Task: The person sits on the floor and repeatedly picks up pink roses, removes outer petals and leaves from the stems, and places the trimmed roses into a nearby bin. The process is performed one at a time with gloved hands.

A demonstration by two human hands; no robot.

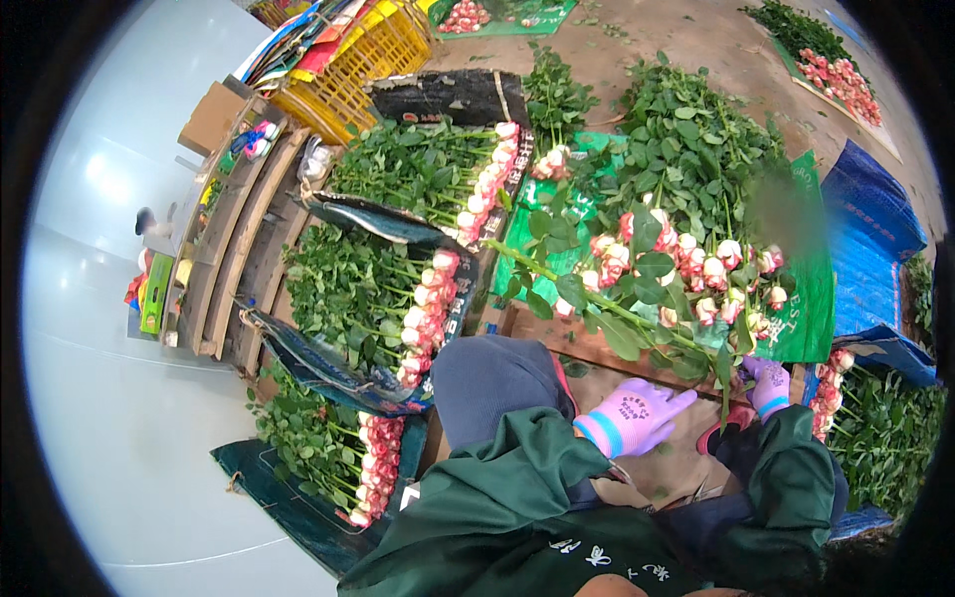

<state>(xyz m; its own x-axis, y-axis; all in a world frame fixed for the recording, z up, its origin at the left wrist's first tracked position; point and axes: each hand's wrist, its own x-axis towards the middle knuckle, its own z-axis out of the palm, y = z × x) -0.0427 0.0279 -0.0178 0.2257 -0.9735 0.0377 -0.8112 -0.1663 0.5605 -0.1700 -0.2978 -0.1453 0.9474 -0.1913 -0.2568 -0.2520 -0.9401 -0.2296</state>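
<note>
My right hand [766, 384], in a pink-purple glove with a blue cuff band, is closed around the upper end of a long leafy rose stem [552, 276]. The stem slants up and left over the other flowers; its bloom cannot be made out. My left hand [634, 418], gloved alike, is just left of it with fingers extended and nothing visible in it. Beyond both hands, loose pink-and-white roses [690, 261] lie on a green printed sheet [809, 298], their leafy stems [686, 127] pointing away.
Rose bundles lie in dark wraps [336, 388] at left, their blooms [425, 321] lined up. A yellow crate [336, 86] and wooden pallet shelving [246, 239] stand behind them. Blue sheeting [865, 246] and another rose bundle [828, 388] are at right. A wooden board [597, 347] runs before my knees.
</note>
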